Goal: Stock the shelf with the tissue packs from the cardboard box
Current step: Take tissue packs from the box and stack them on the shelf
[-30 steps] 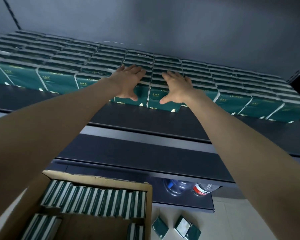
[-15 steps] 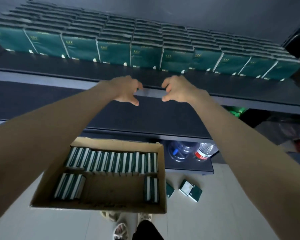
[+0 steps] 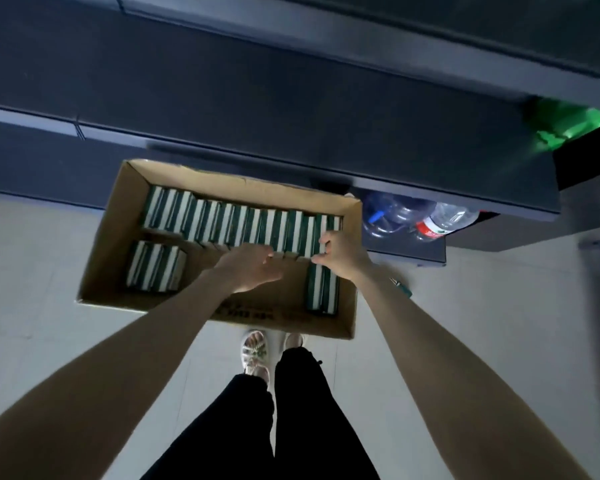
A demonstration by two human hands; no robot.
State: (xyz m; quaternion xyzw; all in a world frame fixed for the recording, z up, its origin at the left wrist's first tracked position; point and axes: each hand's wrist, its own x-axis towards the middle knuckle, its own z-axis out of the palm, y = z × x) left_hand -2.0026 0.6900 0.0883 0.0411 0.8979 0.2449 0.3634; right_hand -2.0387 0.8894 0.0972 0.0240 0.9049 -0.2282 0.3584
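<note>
You are looking straight down into the cardboard box (image 3: 118,233), which sits on the pale floor (image 3: 49,341) right against the foot of the dark shelf (image 3: 257,81). The tissue packs (image 3: 239,223) stand on edge inside it: one long row along the far wall, a short cluster at the near left, and a couple more at the near right. Both your hands are over the box. Your left hand (image 3: 250,268) has a loose, spread grip, with the fingers nearly straight and the tips at the near edge of the long row, holding nothing. Your right hand (image 3: 340,258) is at the right end of that row, fingers curled over the pack tops and thumb at their near side. It looks like a pinch, but you cannot tell whether the grip has closed on a pack. Two clear water bottles (image 3: 426,220) lie under the lowest shelf board to the right of the box. Your sandals (image 3: 255,355) show just behind its near wall.
</note>
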